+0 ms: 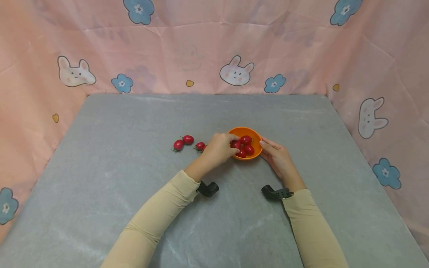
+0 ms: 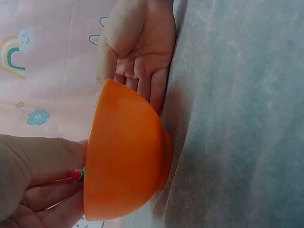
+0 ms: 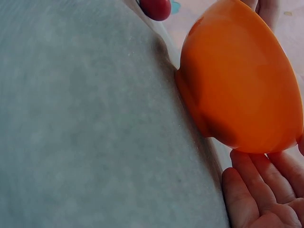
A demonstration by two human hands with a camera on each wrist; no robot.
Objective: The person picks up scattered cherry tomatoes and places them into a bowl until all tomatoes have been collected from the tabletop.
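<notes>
Orange bowl (image 1: 256, 140) near table (image 1: 100, 156) centre, holding several red cherry tomatoes (image 1: 246, 140). Left hand (image 1: 219, 149) at bowl's left rim, fingers curled, pinching one tomato (image 2: 77, 175) at the rim. Right hand (image 1: 278, 158) against bowl's right side, fingers straight and relaxed, holding nothing. Three loose tomatoes (image 1: 187, 139) on table just left of left hand. Pink patterned curtain (image 1: 214, 44) behind.

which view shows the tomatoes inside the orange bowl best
The head view: it looks down into the orange bowl, showing the tomatoes. Both wrist views see only the bowl's outer wall; the left wrist catches a red sliver at the rim.
</notes>
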